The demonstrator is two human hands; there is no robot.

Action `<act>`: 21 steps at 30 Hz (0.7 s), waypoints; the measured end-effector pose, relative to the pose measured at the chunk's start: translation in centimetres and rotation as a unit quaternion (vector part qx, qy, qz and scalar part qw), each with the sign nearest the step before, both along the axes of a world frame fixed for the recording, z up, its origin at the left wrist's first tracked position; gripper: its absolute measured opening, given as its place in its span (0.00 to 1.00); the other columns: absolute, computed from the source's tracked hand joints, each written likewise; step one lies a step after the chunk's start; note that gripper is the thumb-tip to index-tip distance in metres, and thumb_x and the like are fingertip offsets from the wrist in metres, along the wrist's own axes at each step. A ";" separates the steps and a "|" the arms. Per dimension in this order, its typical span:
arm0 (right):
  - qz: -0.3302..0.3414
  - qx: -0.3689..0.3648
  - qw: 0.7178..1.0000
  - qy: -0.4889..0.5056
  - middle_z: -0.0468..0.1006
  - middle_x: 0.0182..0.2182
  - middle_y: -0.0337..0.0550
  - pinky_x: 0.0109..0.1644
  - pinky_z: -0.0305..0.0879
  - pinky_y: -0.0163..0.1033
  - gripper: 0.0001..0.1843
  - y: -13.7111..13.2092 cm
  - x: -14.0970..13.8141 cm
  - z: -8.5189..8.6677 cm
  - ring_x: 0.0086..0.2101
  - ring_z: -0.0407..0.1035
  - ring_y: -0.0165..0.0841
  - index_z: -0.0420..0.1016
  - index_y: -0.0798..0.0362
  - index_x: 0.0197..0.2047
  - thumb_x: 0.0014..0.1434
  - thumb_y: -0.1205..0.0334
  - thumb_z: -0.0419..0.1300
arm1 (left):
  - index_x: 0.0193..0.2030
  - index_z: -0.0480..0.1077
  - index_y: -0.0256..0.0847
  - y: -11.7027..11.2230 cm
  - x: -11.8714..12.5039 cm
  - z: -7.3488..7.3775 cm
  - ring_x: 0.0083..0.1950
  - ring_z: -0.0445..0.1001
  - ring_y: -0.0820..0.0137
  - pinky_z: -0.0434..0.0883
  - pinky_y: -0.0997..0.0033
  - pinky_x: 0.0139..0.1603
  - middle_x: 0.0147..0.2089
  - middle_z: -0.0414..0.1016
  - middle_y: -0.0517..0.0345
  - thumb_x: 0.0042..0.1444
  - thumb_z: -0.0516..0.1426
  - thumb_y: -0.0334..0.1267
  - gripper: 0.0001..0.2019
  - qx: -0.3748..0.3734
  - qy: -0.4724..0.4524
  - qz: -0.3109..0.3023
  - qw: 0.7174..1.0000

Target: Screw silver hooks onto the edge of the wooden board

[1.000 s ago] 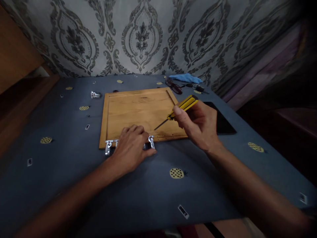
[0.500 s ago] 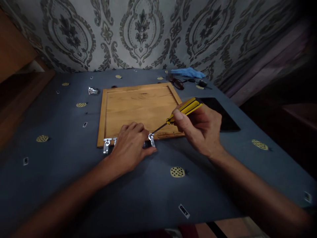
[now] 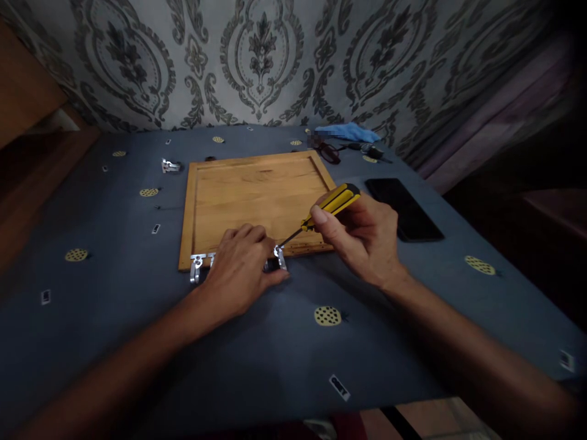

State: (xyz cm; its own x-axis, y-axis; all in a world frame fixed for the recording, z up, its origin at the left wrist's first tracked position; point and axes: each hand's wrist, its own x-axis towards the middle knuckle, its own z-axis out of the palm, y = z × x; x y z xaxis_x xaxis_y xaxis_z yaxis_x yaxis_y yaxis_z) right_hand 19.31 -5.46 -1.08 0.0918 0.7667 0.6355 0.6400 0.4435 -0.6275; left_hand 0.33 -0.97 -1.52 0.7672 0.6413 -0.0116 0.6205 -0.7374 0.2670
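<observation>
Head view. Right hand (image 3: 364,238): closed around the handle of one yellow-and-black screwdriver (image 3: 337,203), shaft slanting down to the left, tip at the right metal fitting (image 3: 280,259). Left hand (image 3: 241,261): laid over the panel's near edge between the visible fittings, fingers bent, thumb on the near side; whether it grips anything beneath, cannot tell. Wooden panel (image 3: 252,195): one, framed, flat at mid-table. Left metal fitting (image 3: 195,269): at the panel's near left corner. Loose metal piece (image 3: 170,165): left of the panel's far left corner. Black flat device (image 3: 408,211): right of the panel. Blue cloth (image 3: 348,131): far right. Tablecloth (image 3: 137,360): blue-grey, pineapple print.
</observation>
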 end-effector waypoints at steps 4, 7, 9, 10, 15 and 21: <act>0.017 -0.010 1.000 -0.002 0.68 0.22 0.35 0.28 0.58 0.37 0.19 0.0 -0.1 0.2 0.23 0.63 0.28 0.69 0.50 0.29 0.64 0.47 0.64 | 0.45 0.77 0.38 0.0 0.0 -0.2 0.52 0.72 0.55 0.67 0.56 0.51 0.46 0.74 0.52 0.58 0.66 0.49 0.17 0.009 -0.004 0.000 1.000; 0.026 -0.027 0.999 -0.025 0.67 0.21 0.34 0.28 0.56 0.37 0.20 0.2 -0.3 0.6 0.23 0.62 0.28 0.68 0.51 0.28 0.64 0.46 0.63 | 0.45 0.77 0.39 0.1 0.0 -0.3 0.52 0.72 0.55 0.67 0.56 0.51 0.46 0.74 0.52 0.57 0.67 0.49 0.16 0.013 -0.010 -0.001 1.000; 0.037 -0.028 0.998 -0.045 0.66 0.22 0.35 0.29 0.55 0.37 0.20 0.6 -0.6 1.1 0.24 0.60 0.28 0.68 0.51 0.28 0.65 0.48 0.63 | 0.45 0.77 0.39 0.1 0.0 -0.3 0.51 0.72 0.55 0.67 0.55 0.51 0.45 0.74 0.52 0.57 0.67 0.49 0.17 0.012 -0.010 0.001 1.000; 0.047 -0.028 0.997 -0.051 0.66 0.23 0.35 0.29 0.55 0.37 0.20 0.8 -0.8 1.4 0.25 0.60 0.28 0.68 0.51 0.27 0.65 0.49 0.63 | 0.46 0.77 0.39 0.1 0.0 -0.3 0.51 0.73 0.55 0.67 0.55 0.51 0.45 0.75 0.52 0.58 0.66 0.49 0.17 0.012 -0.009 0.001 1.000; 0.122 -0.102 0.987 0.020 0.65 0.24 0.34 0.27 0.56 0.35 0.19 1.9 -1.8 2.3 0.25 0.61 0.26 0.69 0.52 0.30 0.64 0.46 0.64 | 0.46 0.77 0.38 0.1 0.0 -0.2 0.52 0.73 0.54 0.67 0.54 0.52 0.46 0.75 0.50 0.58 0.66 0.50 0.17 0.017 -0.004 0.001 1.000; 0.213 -0.164 0.950 0.162 0.70 0.27 0.32 0.24 0.66 0.33 0.21 2.7 -2.1 1.7 0.21 0.65 0.23 0.74 0.52 0.45 0.59 0.44 0.68 | 0.48 0.77 0.38 0.0 0.0 -0.1 0.54 0.72 0.53 0.67 0.53 0.53 0.48 0.76 0.50 0.59 0.66 0.49 0.17 0.006 0.002 0.001 1.000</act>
State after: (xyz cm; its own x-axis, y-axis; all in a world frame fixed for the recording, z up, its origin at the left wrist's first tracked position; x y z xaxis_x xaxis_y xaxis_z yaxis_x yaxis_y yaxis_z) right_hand 17.25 -2.77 0.66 -0.1211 0.9301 0.3469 0.1968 0.3650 -0.9100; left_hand 0.35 -0.96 -1.61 0.7656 0.6433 -0.0069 0.6234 -0.7392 0.2549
